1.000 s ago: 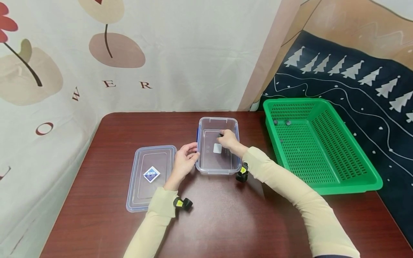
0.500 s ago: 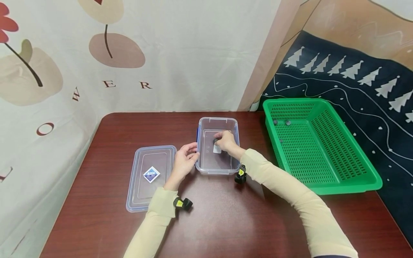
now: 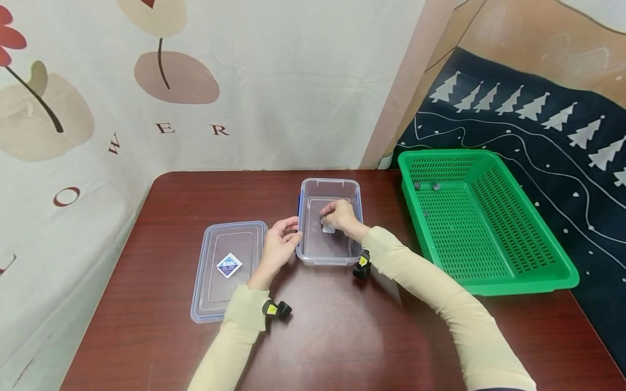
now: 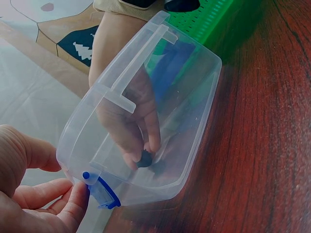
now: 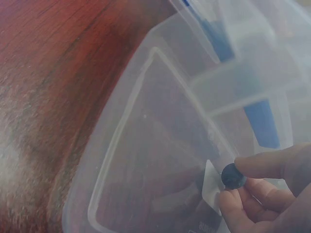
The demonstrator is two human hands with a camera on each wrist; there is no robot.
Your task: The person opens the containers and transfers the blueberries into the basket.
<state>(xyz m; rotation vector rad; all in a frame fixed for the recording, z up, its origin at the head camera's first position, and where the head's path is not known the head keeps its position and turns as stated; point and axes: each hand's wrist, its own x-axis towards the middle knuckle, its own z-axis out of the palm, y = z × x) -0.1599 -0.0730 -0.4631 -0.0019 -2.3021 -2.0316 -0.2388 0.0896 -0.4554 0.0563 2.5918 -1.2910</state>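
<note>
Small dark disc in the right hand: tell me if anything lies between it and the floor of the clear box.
Nothing visible does. The right hand pinches the small dark disc low inside the clear box, just above a white label on the box floor. The left hand grips the box's outer edge, clear of the path.

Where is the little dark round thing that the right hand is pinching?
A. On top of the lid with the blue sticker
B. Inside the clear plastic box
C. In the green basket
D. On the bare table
B: the right hand reaches down into the clear plastic box, and its fingertips pinch the little dark round thing just above the box's floor.
</note>
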